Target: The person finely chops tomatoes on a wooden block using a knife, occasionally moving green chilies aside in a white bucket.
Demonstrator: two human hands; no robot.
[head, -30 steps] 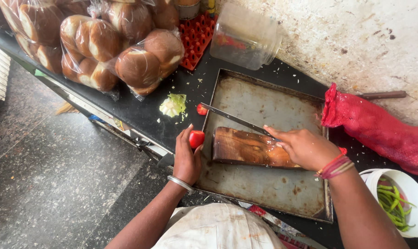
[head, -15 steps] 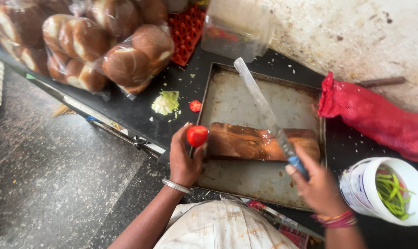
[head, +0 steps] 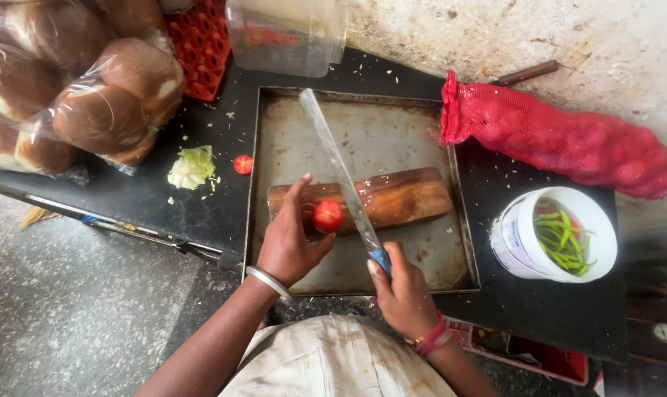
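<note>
Left grip (head: 293,242) pinches a small red tomato (head: 327,216) between thumb and fingers, holding it against the near edge of the wooden chopping block (head: 392,198) that lies in the metal tray (head: 274,140) on the dark bench (head: 201,213). Right grip (head: 403,294) is wrapped tight around the blue handle of a long knife (head: 337,165), whose blade slants up and away across the block, just beside the tomato on its right.

By its look the tomato is light, smooth-skinned and round, so it would likely roll or slip under a blade; it also appears soft enough to bruise if squeezed hard. Holding it by its sides, fingertips curled back from the edge, seems the safest place. The knife looks stiff and thin, best held by the handle alone.

A cut tomato piece (head: 243,164) and a shred of cabbage (head: 191,167) lie on the bench left of the tray. Bagged buns (head: 102,110) sit further left, a red mesh sack (head: 561,140) and a white tub of green chillies (head: 557,235) to the right.
</note>
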